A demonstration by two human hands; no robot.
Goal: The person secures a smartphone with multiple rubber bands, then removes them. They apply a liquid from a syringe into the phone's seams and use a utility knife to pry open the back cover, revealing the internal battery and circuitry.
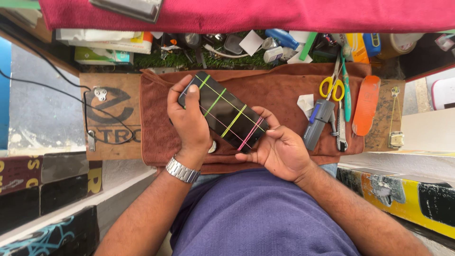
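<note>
A black smartphone point(222, 113) wrapped with several coloured rubber bands, green, yellow and pink, is held over a brown towel point(279, 92). My left hand point(188, 118) grips its upper left end, thumb and fingers curled round the edges. My right hand point(279, 147) supports the lower right end from below, palm up, fingers touching the phone's edge. A metal watch point(182, 169) is on my left wrist.
On the towel's right lie yellow-handled scissors point(332, 87), a grey box cutter point(318, 123), a teal tool point(347, 95) and an orange oval pad point(367, 104). Bottles, boxes and clutter sit on green turf point(180, 59) behind. A magenta cloth point(284, 14) hangs above. Cables run at left.
</note>
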